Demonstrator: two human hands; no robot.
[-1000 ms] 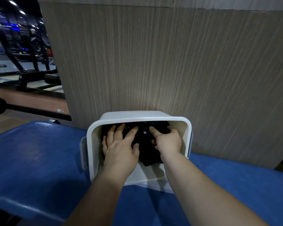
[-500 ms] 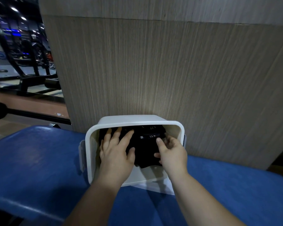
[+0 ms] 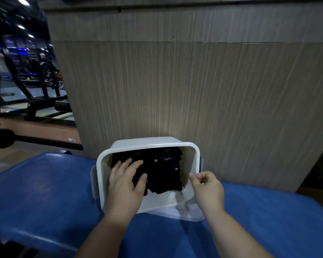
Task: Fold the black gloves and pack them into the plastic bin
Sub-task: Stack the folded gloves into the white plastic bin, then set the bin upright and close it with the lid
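wood-grain panel (image 3: 194, 90): upright and fills most of the view behind the work area.

blue padded surface (image 3: 45, 192): spans the foreground and carries the bin. both forearms reach over it.

black gym equipment (image 3: 35, 90): stands well apart at far left under dim lighting. detail is blurred.

plastic bin (image 3: 147, 144): white, on the blue padded surface with its back close against the wood-grain panel. it is tipped so its mouth faces the camera. a grey side clip (image 3: 93, 175) shows on its left wall.

flat white piece (image 3: 186, 216): lies under the bin's near edge and sticks out at the lower right. whether it is a lid cannot be told.

black gloves (image 3: 164, 174): folded and packed in a stack inside the bin. they fill the upper and middle part of the opening. pale bin wall shows below them and to their right.

left hand (image 3: 125, 183): inside the bin's mouth, released. the straight fingers are spread flat on the left part of the glove stack and the thumb rests on it too.

right hand (image 3: 207, 189): outside the bin, just beside the right rim. the fingers are curled with one fingertip at the rim. whether it grasps the rim cannot be told.

small white tags (image 3: 155, 160): visible on several gloves, print unreadable.
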